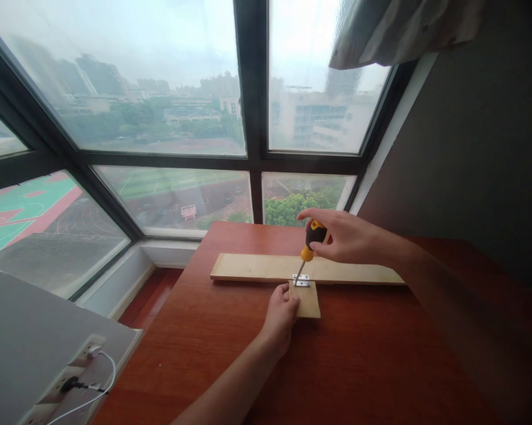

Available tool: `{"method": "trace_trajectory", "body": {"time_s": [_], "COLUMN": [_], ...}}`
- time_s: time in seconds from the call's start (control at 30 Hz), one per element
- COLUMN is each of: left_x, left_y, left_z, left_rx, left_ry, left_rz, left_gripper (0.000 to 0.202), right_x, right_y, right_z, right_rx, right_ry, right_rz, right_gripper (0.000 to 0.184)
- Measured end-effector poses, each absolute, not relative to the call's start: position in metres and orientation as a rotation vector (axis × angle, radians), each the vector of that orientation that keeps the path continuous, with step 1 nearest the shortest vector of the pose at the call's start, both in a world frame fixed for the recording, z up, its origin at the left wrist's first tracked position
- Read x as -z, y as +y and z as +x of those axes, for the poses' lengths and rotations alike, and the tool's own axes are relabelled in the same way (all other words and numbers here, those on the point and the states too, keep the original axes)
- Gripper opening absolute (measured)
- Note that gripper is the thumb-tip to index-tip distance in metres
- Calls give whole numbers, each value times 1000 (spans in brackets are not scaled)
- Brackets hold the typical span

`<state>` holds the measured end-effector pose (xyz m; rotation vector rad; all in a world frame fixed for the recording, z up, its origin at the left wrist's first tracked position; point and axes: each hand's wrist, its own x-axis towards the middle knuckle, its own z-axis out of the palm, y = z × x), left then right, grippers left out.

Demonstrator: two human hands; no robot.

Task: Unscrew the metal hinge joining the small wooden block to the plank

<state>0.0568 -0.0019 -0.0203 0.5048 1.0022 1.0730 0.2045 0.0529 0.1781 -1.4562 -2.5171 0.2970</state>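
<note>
My right hand is closed around the yellow and black handle of a screwdriver. Its shaft slants down, with the tip at a small silver hinge. The hinge lies across the joint between a long pale wooden board and a small wooden piece. With fingers and thumb on its left edge, my left hand grips the small wooden piece. Whether a screw sits under the tip is too small to tell.
Everything lies on a reddish-brown wooden table. Large dark-framed windows rise behind it. At the lower left, a wall socket strip holds a black plug and a white cable. A curtain hangs at the upper right.
</note>
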Motion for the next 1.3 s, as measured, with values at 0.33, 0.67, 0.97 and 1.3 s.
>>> {"method": "trace_trajectory", "body": {"time_s": [0.33, 0.67, 0.97, 1.3], "left_x": [22, 22, 24, 25], "left_y": [-1, 0, -1, -1], "left_z": [56, 57, 57, 57], "left_rx": [-1067, -1074, -1081, -1086], "left_ry": [1003, 987, 965, 973], "left_rz": [508, 508, 523, 539], "left_gripper": [33, 34, 35, 37], "right_x": [-174, -178, -178, -175], "right_y": [50, 44, 47, 47], "right_z": [197, 194, 197, 196], "right_rx": [101, 0, 9, 145], "right_ry": [-2457, -2488, -2473, -2424], "right_rz": [-1678, -1560, -1603, -1738], "right_gripper": [42, 49, 40, 51]}}
